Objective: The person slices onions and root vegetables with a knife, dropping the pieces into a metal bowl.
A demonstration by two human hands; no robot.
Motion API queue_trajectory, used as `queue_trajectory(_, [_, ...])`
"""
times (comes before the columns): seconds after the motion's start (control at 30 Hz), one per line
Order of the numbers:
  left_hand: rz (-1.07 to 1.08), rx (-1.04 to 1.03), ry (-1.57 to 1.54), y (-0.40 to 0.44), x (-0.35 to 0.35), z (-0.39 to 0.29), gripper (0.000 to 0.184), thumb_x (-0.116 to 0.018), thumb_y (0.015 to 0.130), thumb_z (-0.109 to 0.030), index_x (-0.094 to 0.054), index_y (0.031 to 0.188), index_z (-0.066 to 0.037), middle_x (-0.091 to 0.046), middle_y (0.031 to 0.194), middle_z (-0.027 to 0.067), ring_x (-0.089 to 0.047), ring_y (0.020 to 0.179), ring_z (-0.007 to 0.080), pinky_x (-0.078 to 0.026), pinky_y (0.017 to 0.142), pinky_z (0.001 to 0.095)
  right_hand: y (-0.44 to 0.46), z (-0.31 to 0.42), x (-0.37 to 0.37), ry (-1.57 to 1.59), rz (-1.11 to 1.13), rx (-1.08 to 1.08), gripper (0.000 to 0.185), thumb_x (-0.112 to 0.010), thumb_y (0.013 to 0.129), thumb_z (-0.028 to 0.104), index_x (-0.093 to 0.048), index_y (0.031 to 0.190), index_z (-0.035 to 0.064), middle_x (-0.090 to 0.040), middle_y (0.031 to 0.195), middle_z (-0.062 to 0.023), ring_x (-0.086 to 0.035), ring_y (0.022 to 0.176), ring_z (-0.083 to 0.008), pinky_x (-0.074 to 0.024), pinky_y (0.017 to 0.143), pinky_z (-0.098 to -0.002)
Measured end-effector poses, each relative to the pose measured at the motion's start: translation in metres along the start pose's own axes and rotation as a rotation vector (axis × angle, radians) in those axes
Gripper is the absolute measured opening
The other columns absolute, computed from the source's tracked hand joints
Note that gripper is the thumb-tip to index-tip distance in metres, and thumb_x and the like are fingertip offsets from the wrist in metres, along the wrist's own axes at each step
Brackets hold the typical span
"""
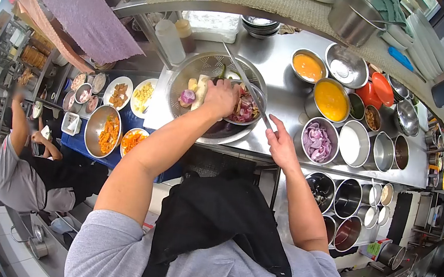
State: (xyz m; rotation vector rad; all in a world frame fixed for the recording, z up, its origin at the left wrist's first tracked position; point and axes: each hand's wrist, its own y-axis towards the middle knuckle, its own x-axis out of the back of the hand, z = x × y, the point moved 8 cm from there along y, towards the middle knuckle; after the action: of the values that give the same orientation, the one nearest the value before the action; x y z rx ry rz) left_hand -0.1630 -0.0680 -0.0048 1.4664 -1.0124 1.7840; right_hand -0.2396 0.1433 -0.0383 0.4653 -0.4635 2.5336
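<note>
My left hand (221, 98) reaches down into a large perforated metal colander (182, 69), its fingers bent among vegetables; what the fingertips grip is hidden. Beside it in the colander lie a red onion piece (187, 97) and a long pale vegetable (200, 92). A smaller bowl with purple-red pieces (246, 110) sits within the colander's right part. My right hand (282, 141) is closed around the handle end of a long knife (249, 84), whose blade slants up and left across the colander.
Right of the colander stand pots with sliced red onion (318, 144), yellow liquid (331, 100) and white contents (354, 144). At left are a bowl of orange pieces (109, 134) and plates. Squeeze bottles (171, 42) stand behind. Another person (26, 174) works at far left.
</note>
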Motion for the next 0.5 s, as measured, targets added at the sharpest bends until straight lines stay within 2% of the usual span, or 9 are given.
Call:
queue_trajectory(0.07, [-0.070, 0.011, -0.153, -0.014, 0.017, 0.010, 0.051, -0.072, 0.081, -0.017, -0.057, 0.129, -0.009, -0.059, 0.120, 0.0192, -0.060, 0.118, 0.0342, -0.046, 0.099, 0.0502, -0.001, 0.005, 0.000, 0.055, -0.044, 0.046, 0.051, -0.055, 0.103, 0.034, -0.044, 0.150, 0.0167, -0.052, 0.075, -0.0019, -0.047, 0.063, -0.0097, -0.0420, 0.055, -0.0283])
queue_trajectory(0.17, [-0.115, 0.043, -0.577, -0.029, 0.016, 0.033, 0.058, -0.080, 0.074, -0.018, -0.059, 0.127, -0.006, -0.058, 0.120, 0.0219, -0.059, 0.116, 0.0387, -0.049, 0.097, 0.0450, 0.000, 0.006, -0.009, 0.185, 0.037, -0.039, 0.050, -0.054, 0.103, 0.033, -0.045, 0.150, 0.0170, -0.052, 0.076, -0.0019, -0.047, 0.063, -0.0099, -0.0431, 0.056, -0.0289])
queue_trajectory(0.2, [-0.166, 0.004, -0.689, -0.034, 0.015, 0.037, 0.051, -0.074, 0.086, -0.023, -0.056, 0.130, -0.005, -0.058, 0.125, 0.0197, -0.063, 0.111, 0.0345, -0.052, 0.090, 0.0434, 0.002, 0.006, -0.011, 0.186, 0.036, -0.040, 0.050, -0.054, 0.103, 0.033, -0.045, 0.150, 0.0170, -0.052, 0.076, -0.0019, -0.047, 0.063, -0.0099, -0.0431, 0.056, -0.0289])
queue_trajectory(0.23, [-0.165, 0.003, -0.689, -0.037, 0.009, 0.036, 0.051, -0.074, 0.086, -0.023, -0.056, 0.130, -0.005, -0.058, 0.125, 0.0197, -0.063, 0.111, 0.0345, -0.052, 0.090, 0.0434, 0.005, 0.006, -0.015, 0.167, 0.043, -0.019, 0.050, -0.053, 0.104, 0.033, -0.045, 0.150, 0.0166, -0.052, 0.076, -0.0019, -0.047, 0.063, -0.0101, -0.0437, 0.057, -0.0291])
queue_trajectory(0.3, [-0.106, 0.098, -1.477, -0.044, -0.009, 0.042, 0.044, -0.065, 0.097, -0.026, -0.052, 0.135, -0.007, -0.060, 0.127, 0.0134, -0.065, 0.105, 0.0276, -0.053, 0.082, 0.0379, 0.008, 0.013, -0.020, 0.148, 0.050, 0.006, 0.050, -0.053, 0.104, 0.034, -0.045, 0.150, 0.0163, -0.052, 0.077, -0.0019, -0.046, 0.064, -0.0104, -0.0443, 0.057, -0.0293])
queue_trajectory(0.33, [-0.109, 0.098, -1.475, -0.050, -0.009, 0.041, 0.044, -0.065, 0.097, -0.026, -0.052, 0.135, -0.007, -0.060, 0.127, 0.0134, -0.065, 0.105, 0.0276, -0.053, 0.082, 0.0379, 0.009, 0.022, -0.021, 0.068, 0.050, 0.049, 0.053, -0.051, 0.103, 0.038, -0.043, 0.150, 0.0143, -0.059, 0.099, -0.0134, -0.056, 0.088, -0.0261, -0.0462, 0.078, -0.0371])
queue_trajectory(0.4, [-0.016, 0.153, -2.267, -0.060, -0.020, 0.032, 0.043, -0.058, 0.103, -0.031, -0.048, 0.140, -0.010, -0.063, 0.122, 0.0075, -0.066, 0.100, 0.0228, -0.051, 0.077, 0.0330, 0.008, 0.039, -0.023, 0.025, 0.057, 0.078, 0.055, -0.050, 0.103, 0.040, -0.041, 0.150, 0.0120, -0.059, 0.123, -0.0214, -0.057, 0.111, -0.0399, -0.0450, 0.096, -0.0433])
queue_trajectory(0.43, [-0.014, 0.150, -2.264, -0.061, -0.023, 0.030, 0.043, -0.058, 0.103, -0.031, -0.048, 0.140, -0.010, -0.063, 0.122, 0.0075, -0.066, 0.100, 0.0228, -0.051, 0.077, 0.0330, 0.007, 0.050, -0.024, 0.004, 0.060, 0.093, 0.057, -0.049, 0.103, 0.041, -0.041, 0.150, 0.0109, -0.060, 0.135, -0.0254, -0.058, 0.122, -0.0468, -0.0444, 0.105, -0.0465])
queue_trajectory(0.5, [-0.077, 0.039, -2.463, -0.063, -0.020, 0.025, 0.045, -0.058, 0.103, -0.033, -0.048, 0.141, -0.012, -0.065, 0.117, 0.0052, -0.066, 0.099, 0.0229, -0.051, 0.077, 0.0334, 0.006, 0.066, -0.026, -0.067, 0.039, 0.188, 0.058, -0.048, 0.103, 0.042, -0.040, 0.151, 0.0115, -0.059, 0.134, -0.0270, -0.057, 0.122, -0.0475, -0.0449, 0.104, -0.0477])
